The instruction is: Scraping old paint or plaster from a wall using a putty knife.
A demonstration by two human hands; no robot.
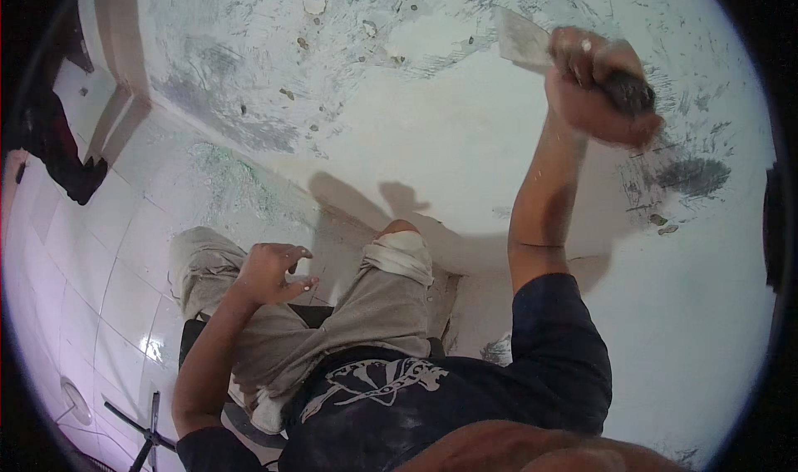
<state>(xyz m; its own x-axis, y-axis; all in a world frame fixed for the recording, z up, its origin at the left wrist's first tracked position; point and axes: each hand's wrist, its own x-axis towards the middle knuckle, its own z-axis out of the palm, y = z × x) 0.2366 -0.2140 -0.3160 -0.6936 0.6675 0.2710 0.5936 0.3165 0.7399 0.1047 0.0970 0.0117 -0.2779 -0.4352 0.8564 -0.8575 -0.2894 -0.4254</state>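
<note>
My right hand (598, 88) is raised in front of the wall, closed around the dark handle of a putty knife (523, 40). The knife's wide, whitish blade points left, close to the wall surface; whether it touches cannot be told. The hand is slightly blurred. The wall (424, 116) is pale, with smooth filled areas, grey scraped patches and several small chipped pits. Over my lap, my left hand (274, 273) holds nothing, its thumb and fingers apart, with pale specks on the fingertips.
White floor tiles (81, 272) lie at the left, with whitish-green residue (230, 179) along the wall's foot. A dark stand's legs (149, 434) are at lower left. Another person's dark-clad limb (68, 154) shows at upper left. A dark seat (190, 338) is under me.
</note>
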